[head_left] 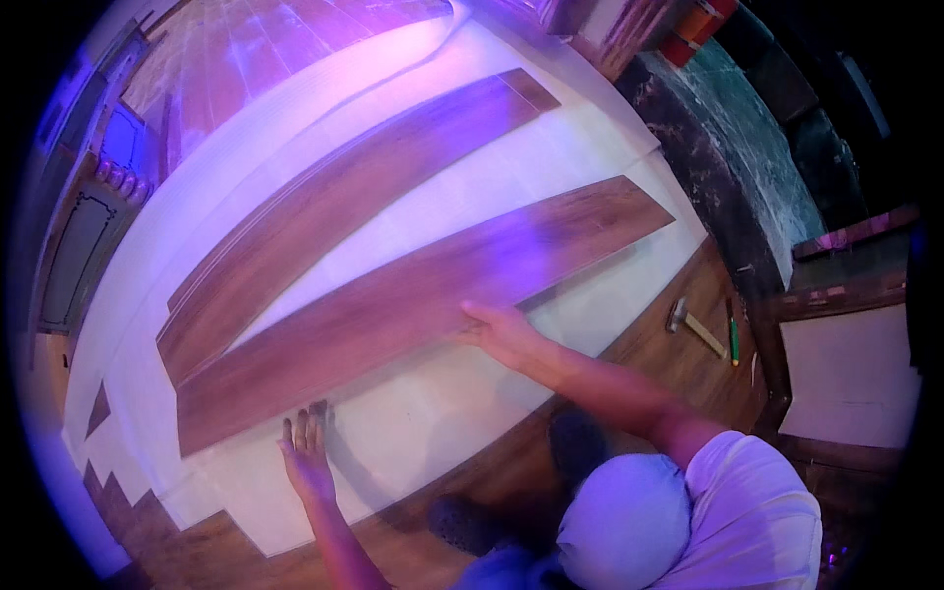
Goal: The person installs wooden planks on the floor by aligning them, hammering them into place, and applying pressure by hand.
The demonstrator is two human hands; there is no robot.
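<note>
Guide the nearer brown plank evenly, your right hand pinching its near edge, your left hand spread just beside it

This looks like an indoor room with a partly boarded floor; whether it belongs to a home cannot be told. Brown wood-look planks are over a white sheet, wooden flooring and a hammer lie to the sheet's right, and panelled furniture stands to its left.

The near plank and far plank are reddish brown with wood grain, the underlay sheet white under violet light, the slim tool green.
</note>
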